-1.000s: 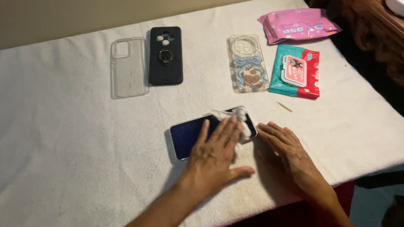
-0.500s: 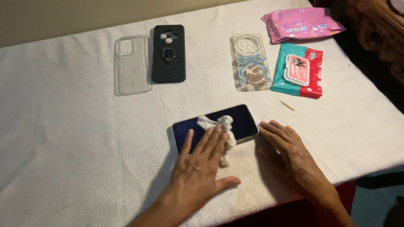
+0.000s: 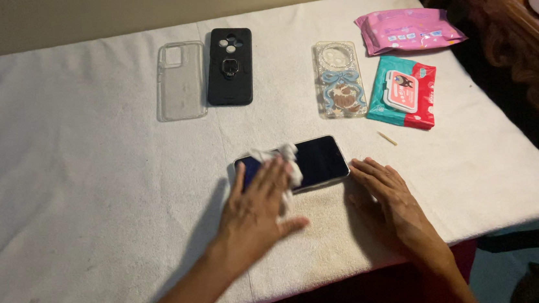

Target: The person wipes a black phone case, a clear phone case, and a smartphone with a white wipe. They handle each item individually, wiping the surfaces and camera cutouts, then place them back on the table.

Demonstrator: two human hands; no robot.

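A person leans over a surface (image 3: 92, 206) covered with a white towel-like cloth, both bare forearms reaching in from the near edge. The left hand (image 3: 255, 208) lies palm down with its fingers spread and nearly flat, pressing a crumpled white wipe (image 3: 277, 160) onto the left part of a dark-screened smartphone (image 3: 312, 161). The wipe bunches out beyond the fingertips and along the thumb side; the hand presses on it rather than gripping it. The phone lies flat, screen up, lengthwise across the middle of the surface, near its front edge. The right hand (image 3: 387, 193) rests palm down on the cloth just right of the phone, fingers extended and close together, their tips at or very near the phone's right end; it holds nothing.

Farther back lie three phone cases, all flat. A clear transparent phone case (image 3: 180, 81) sits just beside a black phone case with a ring holder (image 3: 229, 66). To the right, well apart from these, is a clear phone case with a blue bow and cartoon figure (image 3: 339, 79). Beside that is a teal and red pack of wet wipes (image 3: 402, 92), and behind it a pink pack of wipes (image 3: 409, 29). A small wooden toothpick (image 3: 386, 138) lies between the teal pack and the right hand. At the far right stands dark carved wooden furniture (image 3: 514, 45).
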